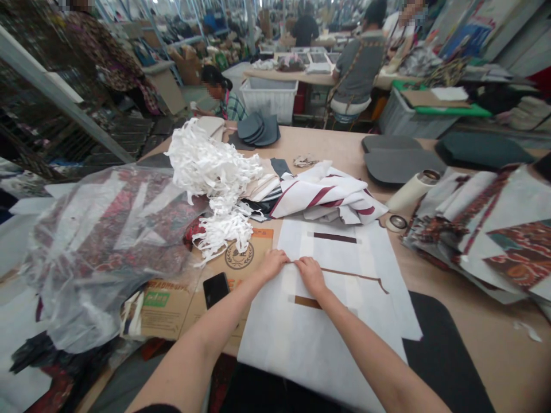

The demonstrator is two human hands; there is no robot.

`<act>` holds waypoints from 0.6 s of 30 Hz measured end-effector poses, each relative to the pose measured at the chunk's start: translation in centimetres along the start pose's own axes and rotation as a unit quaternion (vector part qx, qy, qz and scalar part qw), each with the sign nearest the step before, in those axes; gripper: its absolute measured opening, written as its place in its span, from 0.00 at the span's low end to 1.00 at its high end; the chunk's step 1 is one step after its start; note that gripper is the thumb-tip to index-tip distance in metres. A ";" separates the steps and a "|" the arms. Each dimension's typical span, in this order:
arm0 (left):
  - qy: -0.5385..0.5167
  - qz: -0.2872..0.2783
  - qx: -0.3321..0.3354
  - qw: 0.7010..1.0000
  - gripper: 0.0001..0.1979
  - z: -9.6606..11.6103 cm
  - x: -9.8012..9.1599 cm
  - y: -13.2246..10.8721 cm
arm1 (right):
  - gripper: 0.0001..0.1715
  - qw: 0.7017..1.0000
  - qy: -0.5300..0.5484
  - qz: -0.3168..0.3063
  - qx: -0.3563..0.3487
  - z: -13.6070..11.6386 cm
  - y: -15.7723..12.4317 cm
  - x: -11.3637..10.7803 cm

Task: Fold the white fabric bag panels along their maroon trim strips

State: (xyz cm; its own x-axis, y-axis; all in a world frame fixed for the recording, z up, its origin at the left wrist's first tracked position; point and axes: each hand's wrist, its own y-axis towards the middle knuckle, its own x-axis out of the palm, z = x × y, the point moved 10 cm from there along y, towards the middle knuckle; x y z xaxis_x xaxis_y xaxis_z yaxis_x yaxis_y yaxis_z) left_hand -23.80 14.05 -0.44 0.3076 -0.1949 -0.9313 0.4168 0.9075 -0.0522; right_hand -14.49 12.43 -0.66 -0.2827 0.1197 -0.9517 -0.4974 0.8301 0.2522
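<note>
A narrow brown strip [353, 274] runs across a white sheet [275, 338], its far end curling down on the right. My left hand [274, 265] pinches the strip's left end at the sheet's edge. Just right of it, my right hand [310, 274] has its fingers closed on the same strip, a small gap from the left. Above the hands on the sheet is a dark brown bar [334, 237]; below them a lighter brown bar [306, 302] is partly covered by my right wrist.
White ribbon scraps [210, 160] pile beside a plastic-wrapped bundle [116, 229]. A black phone [216, 289] lies on cardboard [172, 307]. Striped white cloth [327, 195] is behind the sheet. Right are a cream roll [411, 192], patterned pieces [516, 246] and dark panels [400, 163]. Several people work beyond.
</note>
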 end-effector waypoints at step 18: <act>0.109 0.023 0.120 0.986 0.13 2.1 0.4 -1.1 | 0.10 0.994 -0.049 -0.019 -0.092 -2.9 -0.2 -0.3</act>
State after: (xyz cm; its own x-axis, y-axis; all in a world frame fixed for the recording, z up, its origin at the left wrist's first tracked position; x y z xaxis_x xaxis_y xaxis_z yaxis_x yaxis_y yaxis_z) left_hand -22.31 12.19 0.00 0.1495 -0.0475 -0.9876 0.6054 0.7941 0.0535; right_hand -16.68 10.67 0.10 -0.1839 0.1497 -0.9715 -0.6506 0.7223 0.2345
